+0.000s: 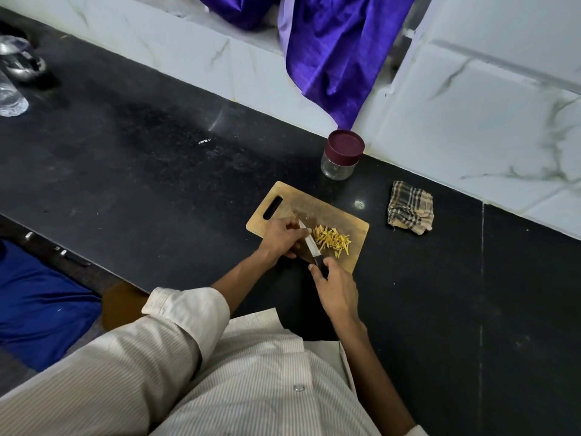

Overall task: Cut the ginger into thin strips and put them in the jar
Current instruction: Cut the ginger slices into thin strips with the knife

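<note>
a pile of thin yellow ginger strips [332, 240] lies on the right half of a wooden cutting board [320, 209] set on a dark countertop [157, 171]. the right hand [338, 289] grips the dark handle of a knife [309, 243], its blade pointing away across the board, just left of the pile. the left hand [281, 237] rests curled beside the blade; whether it pins a last piece of ginger cannot be told. the jar [341, 155] stands beyond the board near the tiled wall, its maroon lid on and the glass seemingly empty. a folded checked cloth [410, 207] lies to the right. the cutting looks largely done; opening the jar and moving the strips in appears to remain.
</note>
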`<state>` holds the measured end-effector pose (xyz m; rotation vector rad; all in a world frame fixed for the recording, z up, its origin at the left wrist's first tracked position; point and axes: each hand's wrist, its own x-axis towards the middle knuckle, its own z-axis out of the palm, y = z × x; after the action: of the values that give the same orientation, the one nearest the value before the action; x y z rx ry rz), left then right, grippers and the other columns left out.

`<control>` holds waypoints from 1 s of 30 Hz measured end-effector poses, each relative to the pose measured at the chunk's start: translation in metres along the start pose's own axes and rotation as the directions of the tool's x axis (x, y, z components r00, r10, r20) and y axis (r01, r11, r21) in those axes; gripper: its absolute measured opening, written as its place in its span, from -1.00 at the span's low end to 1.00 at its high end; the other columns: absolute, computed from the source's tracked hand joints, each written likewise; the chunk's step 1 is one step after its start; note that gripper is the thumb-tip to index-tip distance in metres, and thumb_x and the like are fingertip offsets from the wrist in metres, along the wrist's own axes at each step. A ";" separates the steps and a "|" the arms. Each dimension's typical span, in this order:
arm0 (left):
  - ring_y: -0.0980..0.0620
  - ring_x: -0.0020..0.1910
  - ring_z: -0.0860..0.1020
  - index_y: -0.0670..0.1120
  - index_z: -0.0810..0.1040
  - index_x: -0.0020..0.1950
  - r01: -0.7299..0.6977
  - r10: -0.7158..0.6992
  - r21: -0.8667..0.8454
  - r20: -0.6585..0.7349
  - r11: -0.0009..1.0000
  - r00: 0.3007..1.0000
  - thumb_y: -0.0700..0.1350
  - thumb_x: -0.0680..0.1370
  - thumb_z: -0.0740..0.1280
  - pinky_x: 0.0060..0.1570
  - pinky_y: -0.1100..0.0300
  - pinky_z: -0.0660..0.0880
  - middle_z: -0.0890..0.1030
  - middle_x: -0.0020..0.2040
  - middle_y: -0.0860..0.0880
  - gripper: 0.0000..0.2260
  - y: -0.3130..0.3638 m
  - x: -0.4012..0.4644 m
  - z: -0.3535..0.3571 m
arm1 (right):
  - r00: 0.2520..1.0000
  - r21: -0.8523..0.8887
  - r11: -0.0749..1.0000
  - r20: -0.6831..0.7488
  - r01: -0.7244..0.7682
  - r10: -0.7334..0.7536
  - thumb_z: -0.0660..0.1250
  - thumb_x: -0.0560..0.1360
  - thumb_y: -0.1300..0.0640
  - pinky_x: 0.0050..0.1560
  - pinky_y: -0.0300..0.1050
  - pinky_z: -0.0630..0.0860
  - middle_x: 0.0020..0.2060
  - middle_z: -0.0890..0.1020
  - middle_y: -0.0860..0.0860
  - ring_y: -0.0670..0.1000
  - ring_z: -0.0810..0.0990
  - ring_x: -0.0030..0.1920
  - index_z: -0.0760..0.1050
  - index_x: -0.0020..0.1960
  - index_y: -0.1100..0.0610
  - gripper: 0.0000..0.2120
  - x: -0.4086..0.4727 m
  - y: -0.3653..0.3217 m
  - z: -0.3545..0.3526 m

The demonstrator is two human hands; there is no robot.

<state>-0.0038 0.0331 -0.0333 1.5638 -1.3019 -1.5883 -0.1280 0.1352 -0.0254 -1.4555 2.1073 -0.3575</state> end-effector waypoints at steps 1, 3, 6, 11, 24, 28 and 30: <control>0.05 -0.26 0.57 -0.15 0.55 0.05 -0.014 0.013 -0.005 -0.020 1.000 1.000 -0.02 0.52 0.40 -0.42 0.22 0.53 0.63 -0.11 -0.13 -0.77 0.002 0.000 -0.001 | 1.000 0.012 1.000 0.000 0.002 -0.002 0.21 0.63 -0.12 0.00 0.06 0.56 0.01 0.63 0.03 0.09 0.63 0.01 0.46 0.15 0.08 -0.72 0.000 0.002 0.001; 0.08 -0.28 0.55 -0.13 0.54 0.05 -0.039 0.039 0.006 -0.034 0.999 0.999 0.00 0.53 0.38 -0.42 0.20 0.54 0.59 -0.16 -0.08 -0.78 0.009 0.000 -0.002 | 1.000 0.047 0.999 -0.019 -0.015 0.015 0.20 0.64 -0.11 0.02 0.06 0.55 0.07 0.60 0.04 0.09 0.61 0.02 0.51 0.15 0.10 -0.70 0.000 0.007 -0.001; 0.09 -0.29 0.56 -0.09 0.52 0.09 -0.054 0.054 0.105 0.003 0.993 0.999 -0.02 0.55 0.36 -0.40 0.15 0.57 0.58 -0.14 -0.03 -0.80 0.011 0.001 -0.004 | 0.994 0.134 0.987 -0.050 -0.087 0.094 0.10 0.68 -0.06 0.07 0.01 0.48 0.18 0.47 0.09 0.09 0.56 0.06 0.51 0.24 0.14 -0.65 0.004 0.015 -0.007; 0.08 -0.26 0.57 -0.09 0.53 0.14 -0.131 0.125 0.279 0.040 0.951 0.991 -0.09 0.58 0.33 -0.40 0.15 0.59 0.56 -0.12 -0.01 -0.83 0.010 0.003 0.003 | 0.958 0.349 0.913 -0.114 -0.210 0.264 0.10 0.69 0.07 0.09 0.00 0.48 0.14 0.50 0.11 0.08 0.53 0.09 0.48 0.24 0.18 -0.72 0.008 0.038 -0.014; 0.15 -0.17 0.54 -0.06 0.54 0.16 -0.212 0.140 0.453 0.188 0.866 0.972 -0.10 0.58 0.31 -0.25 0.32 0.47 0.58 -0.06 0.03 -0.83 0.033 0.010 0.040 | 0.922 0.350 0.881 -0.102 -0.318 0.373 0.24 0.65 0.11 0.06 -0.05 0.44 0.20 0.59 0.13 0.13 0.55 0.19 0.49 0.29 0.21 -0.73 0.041 0.090 -0.054; 0.17 -0.20 0.56 -0.02 0.53 0.13 -0.230 0.146 0.436 0.218 0.870 0.965 -0.13 0.57 0.32 -0.28 0.33 0.48 0.58 -0.04 0.03 -0.86 0.032 0.012 0.042 | 0.925 0.343 0.885 -0.097 -0.315 0.367 0.31 0.61 0.09 0.10 -0.01 0.52 0.19 0.60 0.12 0.13 0.57 0.18 0.51 0.27 0.19 -0.72 0.055 0.092 -0.056; 0.18 -0.22 0.56 -0.03 0.52 0.14 -0.229 0.141 0.433 0.225 0.872 0.964 -0.14 0.58 0.32 -0.32 0.36 0.46 0.58 -0.05 0.04 -0.85 0.030 0.012 0.042 | 0.925 0.338 0.885 -0.093 -0.319 0.369 0.34 0.60 0.09 0.13 0.03 0.54 0.18 0.60 0.11 0.12 0.57 0.18 0.52 0.27 0.17 -0.71 0.058 0.092 -0.056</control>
<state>-0.0533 0.0218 -0.0171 1.5115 -1.9832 -1.3962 -0.2468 0.1118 -0.0428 -0.8698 2.2517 -0.6530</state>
